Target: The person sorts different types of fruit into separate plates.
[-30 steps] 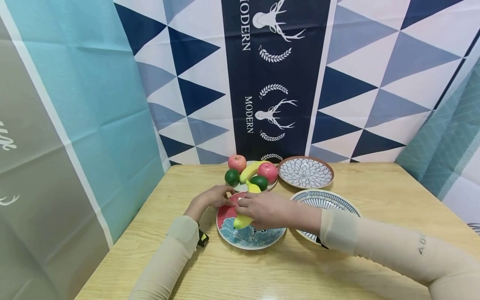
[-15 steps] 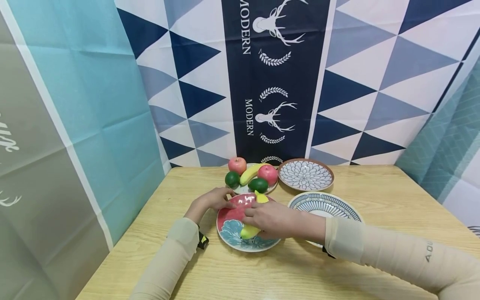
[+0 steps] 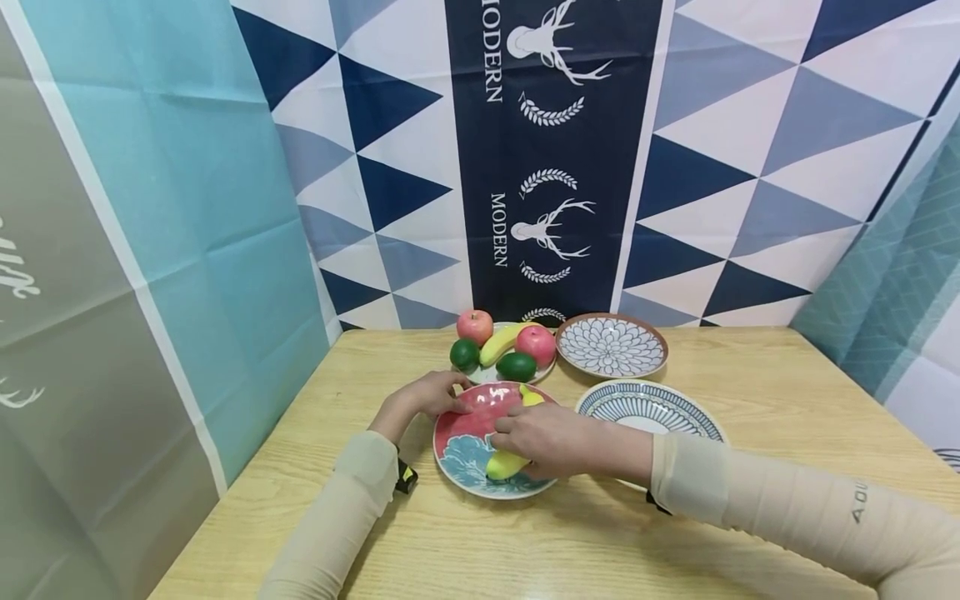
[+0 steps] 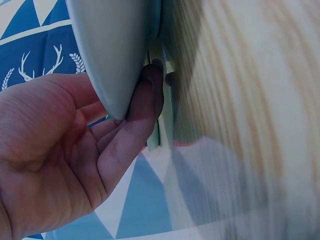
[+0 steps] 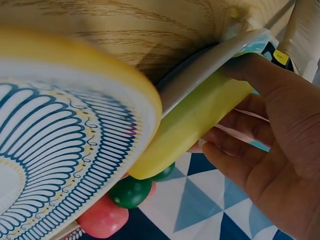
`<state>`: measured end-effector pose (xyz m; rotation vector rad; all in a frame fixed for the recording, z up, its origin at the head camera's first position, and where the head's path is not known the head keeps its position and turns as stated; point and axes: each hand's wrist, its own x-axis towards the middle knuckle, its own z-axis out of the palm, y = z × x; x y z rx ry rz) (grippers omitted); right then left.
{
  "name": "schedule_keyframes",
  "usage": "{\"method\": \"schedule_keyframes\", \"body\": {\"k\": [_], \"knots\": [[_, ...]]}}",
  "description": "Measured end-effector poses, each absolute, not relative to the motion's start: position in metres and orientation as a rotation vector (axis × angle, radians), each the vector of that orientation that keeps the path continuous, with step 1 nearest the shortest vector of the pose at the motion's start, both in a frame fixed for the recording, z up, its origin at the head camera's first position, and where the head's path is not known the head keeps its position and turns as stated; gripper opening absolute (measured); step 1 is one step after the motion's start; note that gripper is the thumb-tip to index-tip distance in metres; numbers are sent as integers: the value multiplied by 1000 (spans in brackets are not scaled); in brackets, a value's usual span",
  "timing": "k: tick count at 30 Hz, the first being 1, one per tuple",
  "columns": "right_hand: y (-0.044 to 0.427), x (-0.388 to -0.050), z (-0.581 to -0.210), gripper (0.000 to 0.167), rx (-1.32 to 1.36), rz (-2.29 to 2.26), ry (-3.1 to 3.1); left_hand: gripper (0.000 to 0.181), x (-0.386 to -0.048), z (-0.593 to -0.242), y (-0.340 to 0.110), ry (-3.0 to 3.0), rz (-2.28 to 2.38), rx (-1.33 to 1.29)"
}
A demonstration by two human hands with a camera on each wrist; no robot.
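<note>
My left hand (image 3: pixel 429 395) grips the left rim of a red and blue flower-patterned plate (image 3: pixel 467 458) on the table. In the left wrist view the thumb is over the rim of the plate (image 4: pixel 111 45) and the fingers curl beneath it. A yellow banana (image 3: pixel 507 464) lies along the right part of this plate, and my right hand (image 3: pixel 553 440) holds it about its middle. From the right wrist, the thumb is on one side of the banana (image 5: pixel 192 117) and the fingers are on the other. The right hand hides part of the banana and the plate's right rim.
Behind the held plate, a smaller plate (image 3: pixel 486 375) carries apples, green fruits and another banana (image 3: pixel 498 344). A brown-rimmed petal-patterned plate (image 3: pixel 611 346) stands back right. A blue-striped plate (image 3: pixel 645 402) sits partly under my right forearm. Patterned cloth (image 3: pixel 397 250) hangs behind the table.
My right hand has moved the banana rightward and slightly nearer over the plate, baring more of the plate's red part. The left hand stays at the rim.
</note>
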<state>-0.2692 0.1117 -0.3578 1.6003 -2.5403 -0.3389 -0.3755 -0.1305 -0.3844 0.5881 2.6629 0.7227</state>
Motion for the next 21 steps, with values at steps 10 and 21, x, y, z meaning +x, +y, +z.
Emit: {"method": "schedule_keyframes", "body": {"k": [10, 21], "knots": [[111, -273, -350, 40, 1639, -234, -2633, 31, -375, -382, -131, 2679, 696, 613], [110, -271, -343, 37, 1649, -217, -2699, 31, -373, -381, -131, 2675, 707, 613]]}}
